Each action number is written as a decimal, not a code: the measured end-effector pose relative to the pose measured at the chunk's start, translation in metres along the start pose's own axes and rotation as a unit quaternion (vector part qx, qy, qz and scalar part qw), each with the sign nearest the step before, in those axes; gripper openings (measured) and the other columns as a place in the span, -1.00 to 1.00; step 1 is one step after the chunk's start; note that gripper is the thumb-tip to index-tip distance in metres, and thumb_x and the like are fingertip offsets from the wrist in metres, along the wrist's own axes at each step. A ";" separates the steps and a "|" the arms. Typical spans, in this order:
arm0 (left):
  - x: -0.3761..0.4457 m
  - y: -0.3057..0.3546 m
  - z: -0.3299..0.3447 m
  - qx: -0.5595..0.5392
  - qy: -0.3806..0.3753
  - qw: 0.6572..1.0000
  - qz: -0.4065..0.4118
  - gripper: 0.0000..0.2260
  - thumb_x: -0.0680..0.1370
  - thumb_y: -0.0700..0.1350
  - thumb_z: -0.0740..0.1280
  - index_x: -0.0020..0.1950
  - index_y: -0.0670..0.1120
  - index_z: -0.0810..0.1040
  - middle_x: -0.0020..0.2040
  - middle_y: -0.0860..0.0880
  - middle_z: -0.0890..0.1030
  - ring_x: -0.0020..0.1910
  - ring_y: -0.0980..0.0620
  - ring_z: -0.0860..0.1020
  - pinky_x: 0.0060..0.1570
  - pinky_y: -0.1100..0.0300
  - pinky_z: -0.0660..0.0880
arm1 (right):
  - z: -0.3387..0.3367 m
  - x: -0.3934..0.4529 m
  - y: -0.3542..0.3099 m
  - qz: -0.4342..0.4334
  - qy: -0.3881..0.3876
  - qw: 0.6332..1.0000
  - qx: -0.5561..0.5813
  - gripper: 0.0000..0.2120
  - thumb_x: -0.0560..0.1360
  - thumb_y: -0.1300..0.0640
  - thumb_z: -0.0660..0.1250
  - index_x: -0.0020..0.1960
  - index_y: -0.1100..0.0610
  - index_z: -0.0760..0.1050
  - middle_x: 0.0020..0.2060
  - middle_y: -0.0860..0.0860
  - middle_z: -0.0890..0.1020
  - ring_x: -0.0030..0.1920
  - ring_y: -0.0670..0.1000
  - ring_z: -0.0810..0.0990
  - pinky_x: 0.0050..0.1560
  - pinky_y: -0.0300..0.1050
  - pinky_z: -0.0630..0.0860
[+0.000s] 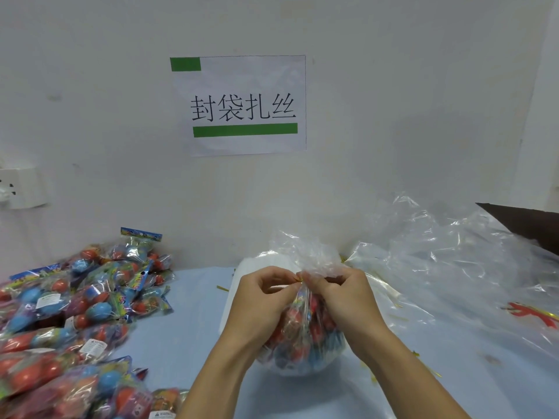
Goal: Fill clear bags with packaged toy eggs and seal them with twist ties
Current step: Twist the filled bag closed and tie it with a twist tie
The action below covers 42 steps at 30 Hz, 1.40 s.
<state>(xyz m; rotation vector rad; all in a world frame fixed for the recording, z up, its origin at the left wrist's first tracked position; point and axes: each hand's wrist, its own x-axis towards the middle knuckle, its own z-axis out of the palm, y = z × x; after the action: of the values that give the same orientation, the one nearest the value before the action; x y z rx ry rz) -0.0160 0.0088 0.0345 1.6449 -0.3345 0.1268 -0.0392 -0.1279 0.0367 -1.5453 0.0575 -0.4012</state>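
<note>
A clear bag (302, 337) full of packaged toy eggs stands on the light blue table in front of me. Its top is gathered into a neck, with loose plastic fanning out above. My left hand (266, 300) and my right hand (341, 297) meet at that neck. Between their fingertips they pinch a thin yellow twist tie (298, 278) wrapped at the neck. A large heap of packaged toy eggs (75, 322) lies on the left side of the table.
A pile of empty clear bags (447, 267) covers the table's right side, with loose yellow twist ties (399, 306) scattered near it. A printed sign (245, 107) hangs on the white wall. A wall socket (18, 189) is at the left. A dark object (526, 225) juts in at the right.
</note>
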 end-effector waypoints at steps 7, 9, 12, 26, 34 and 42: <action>0.000 -0.003 0.002 0.105 0.002 0.992 0.068 -0.90 0.56 -0.08 0.42 -0.15 -0.03 0.65 -0.17 0.08 0.69 -0.09 0.11 0.66 -0.08 0.30 0.56 | -0.002 0.002 0.003 -0.014 -0.012 0.999 -0.027 -0.92 0.51 0.13 0.49 -0.16 0.10 0.71 -0.29 -0.05 0.74 -0.26 -0.12 0.72 -0.33 -0.36 0.53; -0.001 -0.004 0.002 0.140 -0.013 0.988 0.058 -0.84 0.58 0.01 0.37 -0.16 0.01 0.63 -0.18 0.15 0.67 -0.09 0.17 0.64 -0.10 0.36 0.54 | -0.005 0.003 0.003 -0.018 -0.024 0.998 -0.054 -0.90 0.52 0.12 0.48 -0.14 0.10 0.72 -0.30 -0.06 0.74 -0.27 -0.12 0.71 -0.32 -0.34 0.52; -0.002 -0.006 0.001 0.132 -0.040 0.990 0.034 -0.78 0.59 0.10 0.33 -0.17 0.03 0.64 -0.18 0.18 0.67 -0.10 0.21 0.63 -0.08 0.34 0.55 | -0.010 0.005 0.003 -0.012 -0.041 0.995 -0.095 -0.86 0.52 0.11 0.47 -0.18 0.13 0.72 -0.36 -0.02 0.72 -0.36 -0.12 0.67 -0.40 -0.30 0.49; -0.003 -0.006 0.004 0.029 -0.006 0.999 -0.019 -0.80 0.61 -0.10 0.35 -0.17 0.00 0.71 -0.22 0.04 0.72 -0.18 0.10 0.69 -0.21 0.32 0.57 | -0.021 0.010 0.002 0.009 -0.137 0.987 -0.085 -0.78 0.43 -0.03 0.55 -0.08 0.13 0.73 -0.16 0.04 0.76 -0.08 0.02 0.75 0.05 -0.06 0.64; -0.005 -0.004 0.004 0.034 -0.044 0.998 -0.018 -0.80 0.62 -0.13 0.33 -0.17 -0.02 0.68 -0.18 0.01 0.72 -0.14 0.07 0.69 -0.14 0.26 0.59 | -0.013 0.009 0.006 0.030 -0.087 0.992 -0.085 -0.81 0.51 0.14 0.40 -0.22 0.20 0.69 -0.25 0.19 0.71 -0.24 0.03 0.66 -0.15 -0.05 0.52; -0.006 -0.003 0.005 0.039 -0.019 0.999 -0.015 -0.81 0.61 -0.10 0.35 -0.18 -0.04 0.68 -0.23 0.02 0.71 -0.20 0.10 0.67 -0.27 0.37 0.51 | -0.021 0.010 0.005 0.020 -0.145 0.988 -0.056 -0.89 0.53 0.11 0.45 -0.08 0.13 0.72 -0.14 0.08 0.75 -0.04 0.04 0.74 0.09 -0.02 0.63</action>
<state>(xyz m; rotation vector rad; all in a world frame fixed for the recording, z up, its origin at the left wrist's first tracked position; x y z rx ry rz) -0.0213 0.0048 0.0294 1.7307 -0.3372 0.0882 -0.0350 -0.1510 0.0331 -1.6967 -0.1160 -0.1402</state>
